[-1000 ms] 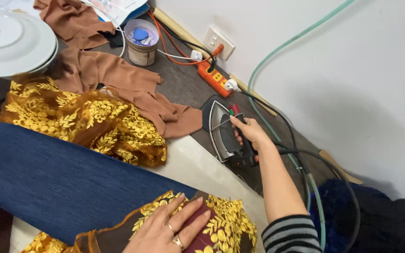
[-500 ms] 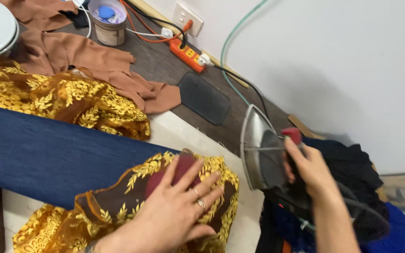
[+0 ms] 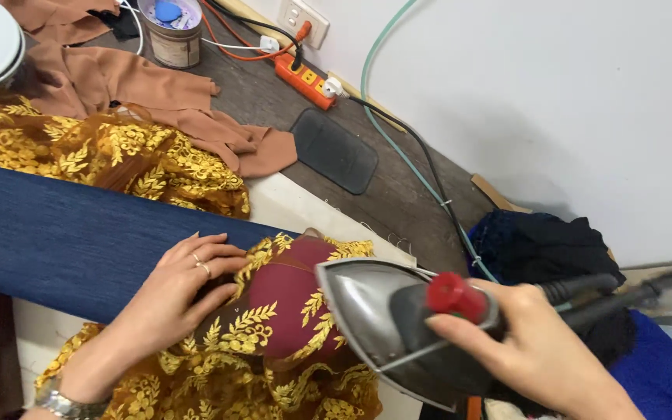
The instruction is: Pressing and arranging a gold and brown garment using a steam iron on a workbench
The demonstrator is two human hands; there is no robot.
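Both hands busy | right hand grips iron | left hand flat on lace

Orange power strip by the wall — tin can, black mat.

Right hand holds iron over embroidered fabric

A home sewing or tailoring corner: a steam iron, gold-embroidered fabric, brown cloth and an orange power strip crowd the worktable along a plain wall.
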